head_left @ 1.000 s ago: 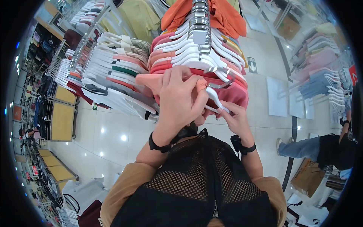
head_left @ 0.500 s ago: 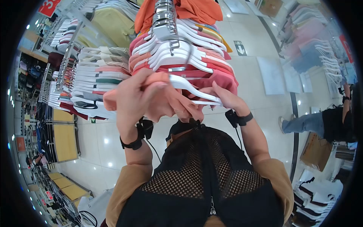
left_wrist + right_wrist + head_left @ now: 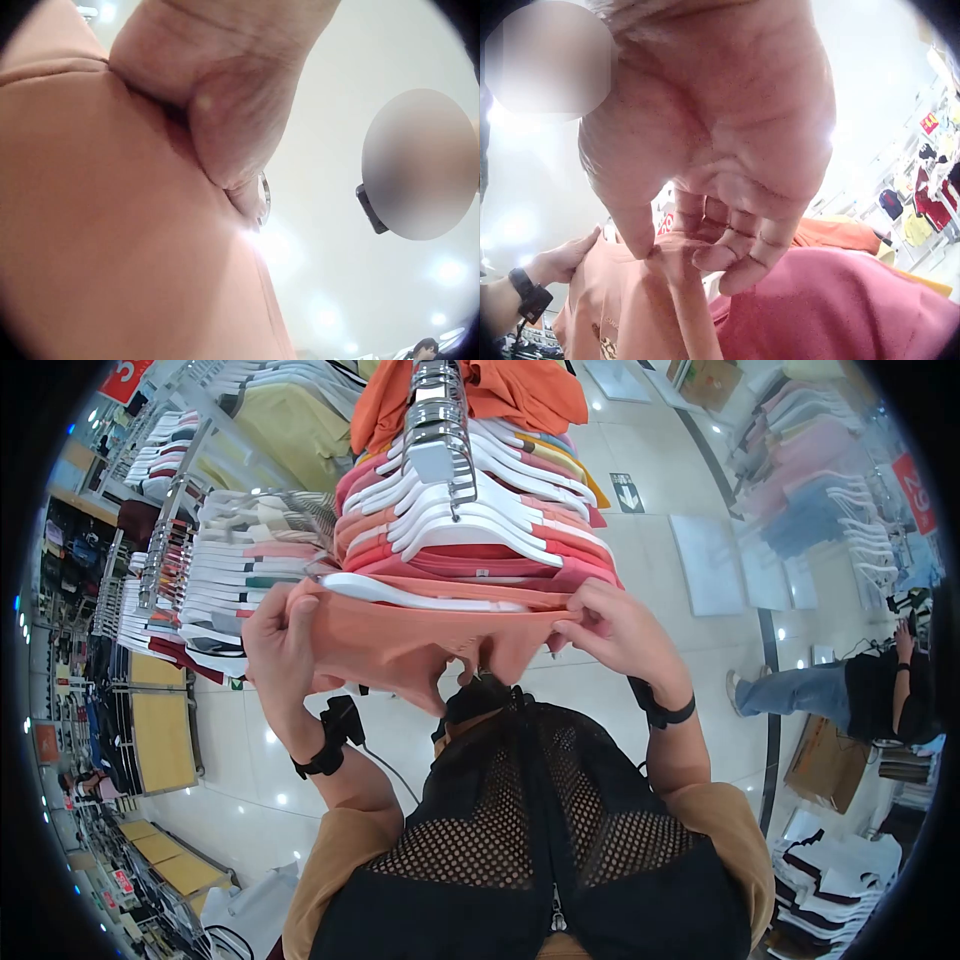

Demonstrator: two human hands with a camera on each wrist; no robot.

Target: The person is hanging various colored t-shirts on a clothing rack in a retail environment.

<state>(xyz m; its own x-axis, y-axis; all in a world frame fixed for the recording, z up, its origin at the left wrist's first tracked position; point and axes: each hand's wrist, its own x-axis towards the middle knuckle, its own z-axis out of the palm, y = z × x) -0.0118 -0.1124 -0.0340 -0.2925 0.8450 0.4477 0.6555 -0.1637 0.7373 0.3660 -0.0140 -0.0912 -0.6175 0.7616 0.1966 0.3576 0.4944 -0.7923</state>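
A peach T-shirt (image 3: 400, 635) is stretched sideways between both hands, in front of the rack. Along its neckline shows a white hanger (image 3: 430, 598), its right end going under the fabric. My left hand (image 3: 283, 648) grips the shirt's left shoulder, thumb on top near the hanger's left end. At the opposite shoulder, my right hand (image 3: 622, 628) pinches the fabric between thumb and fingers. The right wrist view shows this pinch and part of a print on the shirt front. In the left wrist view, peach cloth fills the lower left and hides the left fingertips.
Just beyond the shirt hangs a row of pink and red tops on white hangers (image 3: 470, 525) along a metal rail (image 3: 435, 410). More hanging clothes (image 3: 225, 575) stand close on the left. A person in jeans (image 3: 800, 690) is at the far right, near a cardboard box (image 3: 830, 760).
My left hand has moved left, drawing the bunched shirt out along the hanger. The hanger has turned from slanting to nearly level. My right hand has shifted from the hanger's end to the shirt's shoulder.
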